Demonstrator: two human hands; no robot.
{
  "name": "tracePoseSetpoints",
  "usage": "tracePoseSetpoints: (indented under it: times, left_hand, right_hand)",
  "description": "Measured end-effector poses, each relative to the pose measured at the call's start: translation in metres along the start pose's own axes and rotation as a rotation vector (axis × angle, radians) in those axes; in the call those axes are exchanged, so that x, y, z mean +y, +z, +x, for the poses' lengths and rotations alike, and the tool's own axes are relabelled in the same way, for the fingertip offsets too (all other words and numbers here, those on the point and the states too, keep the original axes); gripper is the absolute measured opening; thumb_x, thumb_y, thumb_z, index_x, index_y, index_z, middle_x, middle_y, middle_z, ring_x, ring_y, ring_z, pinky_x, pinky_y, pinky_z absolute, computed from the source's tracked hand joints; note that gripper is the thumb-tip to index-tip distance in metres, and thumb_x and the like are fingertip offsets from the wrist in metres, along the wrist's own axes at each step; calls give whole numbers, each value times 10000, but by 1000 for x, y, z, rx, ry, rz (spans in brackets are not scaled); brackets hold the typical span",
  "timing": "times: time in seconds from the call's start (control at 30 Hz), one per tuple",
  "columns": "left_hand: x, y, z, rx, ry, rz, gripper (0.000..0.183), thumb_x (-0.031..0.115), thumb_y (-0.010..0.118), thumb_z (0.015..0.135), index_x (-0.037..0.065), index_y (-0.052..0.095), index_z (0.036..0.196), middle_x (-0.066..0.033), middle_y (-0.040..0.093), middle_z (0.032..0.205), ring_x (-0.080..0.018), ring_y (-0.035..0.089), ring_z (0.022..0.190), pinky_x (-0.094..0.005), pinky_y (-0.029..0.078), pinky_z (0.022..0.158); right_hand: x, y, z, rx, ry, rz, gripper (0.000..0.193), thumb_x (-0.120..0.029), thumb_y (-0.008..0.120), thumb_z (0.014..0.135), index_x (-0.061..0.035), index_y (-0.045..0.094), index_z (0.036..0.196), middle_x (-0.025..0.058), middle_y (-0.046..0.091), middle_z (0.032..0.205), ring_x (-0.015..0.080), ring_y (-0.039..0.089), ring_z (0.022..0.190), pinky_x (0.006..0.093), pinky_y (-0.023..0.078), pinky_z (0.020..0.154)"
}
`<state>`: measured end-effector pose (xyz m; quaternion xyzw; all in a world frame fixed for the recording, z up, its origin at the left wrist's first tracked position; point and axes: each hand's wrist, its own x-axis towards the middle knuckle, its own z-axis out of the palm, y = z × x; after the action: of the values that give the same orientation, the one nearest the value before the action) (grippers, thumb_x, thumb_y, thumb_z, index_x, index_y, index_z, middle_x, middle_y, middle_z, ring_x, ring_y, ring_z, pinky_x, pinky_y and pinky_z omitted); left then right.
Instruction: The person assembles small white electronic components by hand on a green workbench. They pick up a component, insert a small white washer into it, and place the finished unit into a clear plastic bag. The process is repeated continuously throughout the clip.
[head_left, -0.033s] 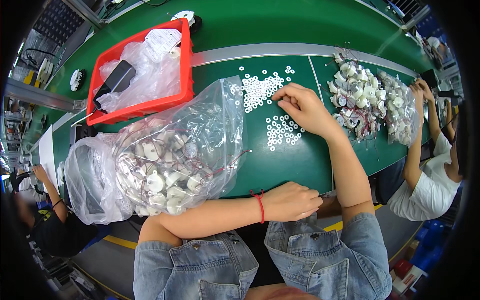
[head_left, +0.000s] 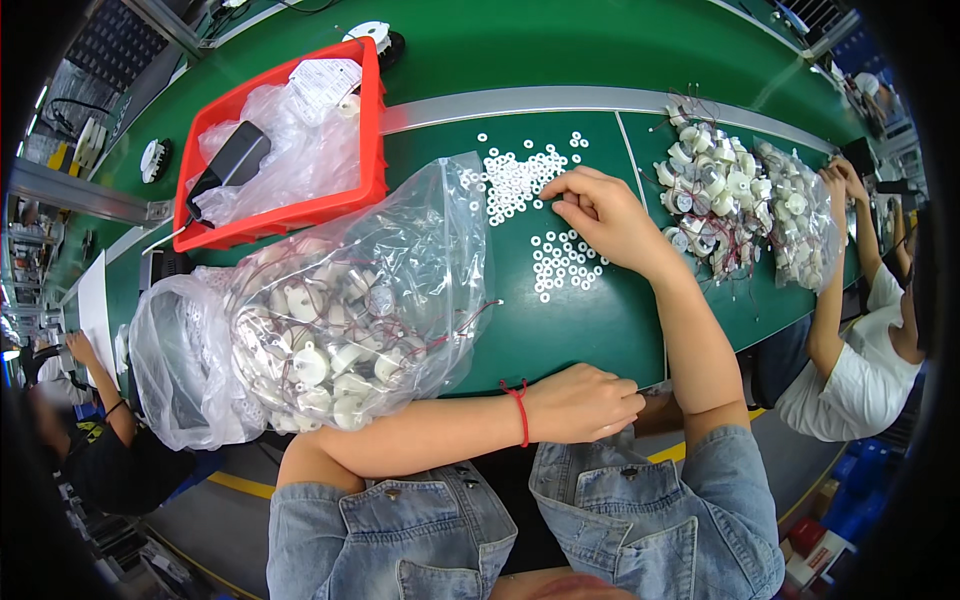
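A thin red cord bracelet [head_left: 522, 410] with short loose ends circles the wrist just behind the left hand [head_left: 583, 403]. Well up the arm from each hand, I see short sleeves [head_left: 728, 470] of faded blue denim; nearer the body, flap pockets [head_left: 400, 512] with metal buttons [head_left: 392, 494].

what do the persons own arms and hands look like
The left hand and right hand are ungloved. A thin red cord bracelet circles the left wrist; none shows on the right. Short light-blue denim sleeves leave the forearms bare.

No text is legible (print on the white paper [head_left: 326, 84] blurs).
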<state>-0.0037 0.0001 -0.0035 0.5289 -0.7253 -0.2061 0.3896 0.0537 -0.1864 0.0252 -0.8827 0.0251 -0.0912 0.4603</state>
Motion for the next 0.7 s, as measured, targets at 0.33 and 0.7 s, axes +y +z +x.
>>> tracePoseSetpoints:
  times: [0.33,0.7]
  left_hand:
    - [-1,1,0,3,8,-11,169,190,631,886,51,547,840,-82,541,760,-249,617,673,-380,517,579]
    - [-2,2,-1,-9,1,-13,173,186,629,887,50,540,831,-84,540,765,-251,617,678,-381,517,581]
  right_hand:
    - [7,-1,3,70,46,-15,191,2,652,874,-54,704,1049,20,517,797,94,431,623,249,361,565]
    - [4,15,5,127,-15,-156,71,-73,696,847,-50,694,914,73,584,747,200,553,618,338,443,584]
